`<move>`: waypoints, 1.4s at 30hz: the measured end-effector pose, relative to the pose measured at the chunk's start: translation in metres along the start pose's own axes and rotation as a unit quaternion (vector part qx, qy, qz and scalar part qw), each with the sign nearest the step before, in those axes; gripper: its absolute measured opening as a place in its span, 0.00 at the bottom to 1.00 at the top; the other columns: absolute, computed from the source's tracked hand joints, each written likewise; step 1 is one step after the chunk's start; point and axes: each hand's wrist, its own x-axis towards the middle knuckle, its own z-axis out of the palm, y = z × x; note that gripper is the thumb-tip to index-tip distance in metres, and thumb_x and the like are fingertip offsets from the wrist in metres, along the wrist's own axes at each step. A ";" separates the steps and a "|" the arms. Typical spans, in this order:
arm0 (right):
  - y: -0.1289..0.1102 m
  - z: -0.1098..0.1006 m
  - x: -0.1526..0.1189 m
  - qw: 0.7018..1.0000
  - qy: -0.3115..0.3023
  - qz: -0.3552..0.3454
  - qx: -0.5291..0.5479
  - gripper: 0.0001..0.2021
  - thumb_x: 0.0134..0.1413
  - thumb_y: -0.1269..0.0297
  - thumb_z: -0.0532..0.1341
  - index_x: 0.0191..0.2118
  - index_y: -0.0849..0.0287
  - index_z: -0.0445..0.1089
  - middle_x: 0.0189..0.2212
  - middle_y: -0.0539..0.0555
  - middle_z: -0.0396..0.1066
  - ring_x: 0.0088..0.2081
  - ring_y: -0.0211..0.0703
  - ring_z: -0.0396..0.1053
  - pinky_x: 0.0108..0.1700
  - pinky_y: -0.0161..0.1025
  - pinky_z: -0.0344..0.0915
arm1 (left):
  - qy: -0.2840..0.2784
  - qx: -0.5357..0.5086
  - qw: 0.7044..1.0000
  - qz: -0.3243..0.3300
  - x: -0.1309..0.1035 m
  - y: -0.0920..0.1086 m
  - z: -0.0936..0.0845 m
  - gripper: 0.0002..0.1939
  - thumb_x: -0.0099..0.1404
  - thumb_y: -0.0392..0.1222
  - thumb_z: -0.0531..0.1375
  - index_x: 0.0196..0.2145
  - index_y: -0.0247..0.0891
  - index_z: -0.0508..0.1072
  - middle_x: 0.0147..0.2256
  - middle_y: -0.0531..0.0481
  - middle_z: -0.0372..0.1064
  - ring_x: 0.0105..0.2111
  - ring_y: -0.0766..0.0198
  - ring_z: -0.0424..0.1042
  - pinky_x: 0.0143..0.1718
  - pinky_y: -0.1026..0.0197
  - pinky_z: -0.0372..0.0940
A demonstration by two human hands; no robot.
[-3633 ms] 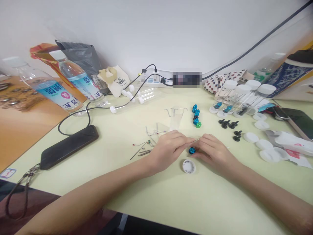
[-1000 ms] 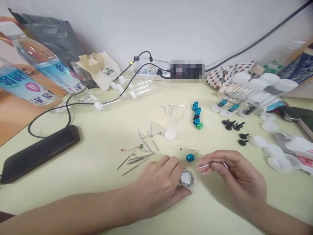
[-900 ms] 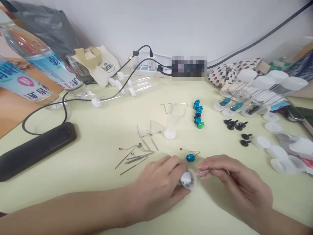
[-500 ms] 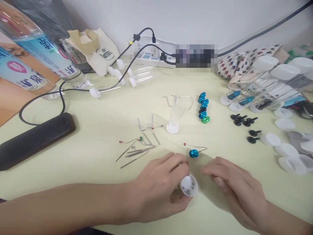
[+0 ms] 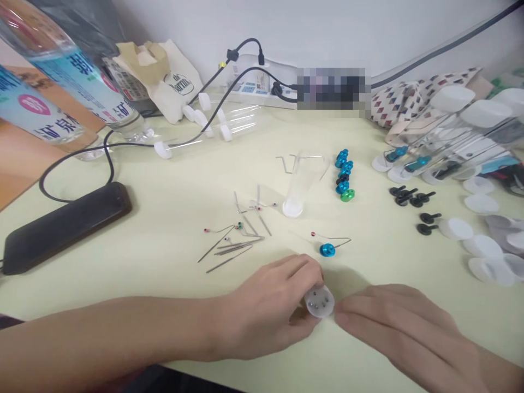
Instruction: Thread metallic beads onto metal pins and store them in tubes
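Note:
My left hand point(image 5: 278, 305) is closed around a small white round cup point(image 5: 320, 311). Several small dark metal bits show inside its rim. At the cup's right edge are the fingertips of my right hand point(image 5: 403, 325), thumb and fingers pressed together. Anything between those tips is hidden. Just beyond the cup lies a blue metal knob-like piece point(image 5: 327, 250), beside a thin bent wire point(image 5: 333, 238) with a small red end. To the left are several thin metal rods and bent wires point(image 5: 235, 248). A clear tube with a white cap point(image 5: 293, 208) lies farther back.
Blue, black and green metal pieces point(image 5: 344, 174) form a row. Black screw-like parts point(image 5: 417, 198) and white caps point(image 5: 483, 246) lie at right, near filled clear tubes point(image 5: 434, 136). A black case point(image 5: 67, 226), a cable point(image 5: 143, 144) and water bottles point(image 5: 82, 82) occupy the left.
My right hand has moved in to the cup's right edge, its fingers straighter. The cup has tipped slightly, and the metal bits in it look more spread out. The view has shifted a little.

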 end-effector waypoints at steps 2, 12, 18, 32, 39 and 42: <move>0.004 -0.001 0.004 0.999 -0.009 -0.032 -0.001 0.17 0.66 0.62 0.49 0.56 0.49 0.67 0.36 0.52 0.78 0.33 0.47 0.76 0.32 0.42 0.74 | -0.007 -0.015 1.000 -0.003 0.000 -0.001 0.000 0.08 0.60 0.32 0.55 0.38 0.38 0.61 0.39 0.47 0.64 0.36 0.63 0.66 0.36 0.62 0.65; 0.003 -0.011 0.008 0.997 -0.069 0.009 0.032 0.19 0.67 0.69 0.46 0.57 0.47 0.64 0.41 0.52 0.76 0.39 0.44 0.75 0.39 0.40 0.73 | -0.004 0.002 0.999 0.049 0.003 0.000 0.001 0.07 0.61 0.39 0.57 0.35 0.36 0.62 0.39 0.43 0.62 0.37 0.61 0.66 0.38 0.60 0.67; 0.007 -0.008 0.012 0.992 -0.102 -0.004 0.069 0.21 0.67 0.70 0.43 0.57 0.47 0.64 0.38 0.53 0.76 0.35 0.43 0.74 0.34 0.39 0.72 | 0.012 -0.015 0.999 0.043 0.003 -0.001 0.001 0.10 0.58 0.41 0.60 0.31 0.38 0.60 0.39 0.45 0.62 0.35 0.62 0.67 0.36 0.61 0.68; -0.001 -0.007 0.014 0.993 -0.106 -0.022 0.048 0.20 0.67 0.69 0.42 0.52 0.51 0.68 0.32 0.55 0.75 0.33 0.46 0.74 0.33 0.43 0.71 | 0.004 -0.006 0.999 0.048 0.003 0.000 0.000 0.10 0.57 0.41 0.61 0.30 0.38 0.60 0.39 0.45 0.61 0.38 0.61 0.66 0.39 0.61 0.68; 0.009 -0.009 0.012 0.994 -0.102 -0.033 0.021 0.19 0.66 0.71 0.45 0.55 0.52 0.65 0.37 0.54 0.75 0.36 0.45 0.73 0.36 0.41 0.72 | -0.009 0.023 0.999 0.045 0.003 0.000 0.003 0.10 0.55 0.38 0.59 0.33 0.35 0.60 0.39 0.43 0.60 0.37 0.60 0.66 0.38 0.60 0.68; 0.011 -0.009 0.012 0.990 -0.123 -0.061 0.044 0.20 0.66 0.70 0.45 0.58 0.54 0.64 0.40 0.55 0.74 0.37 0.43 0.73 0.34 0.37 0.73 | -0.016 0.028 0.998 0.050 0.002 0.000 0.004 0.10 0.55 0.38 0.58 0.34 0.35 0.60 0.38 0.44 0.60 0.40 0.58 0.65 0.40 0.59 0.67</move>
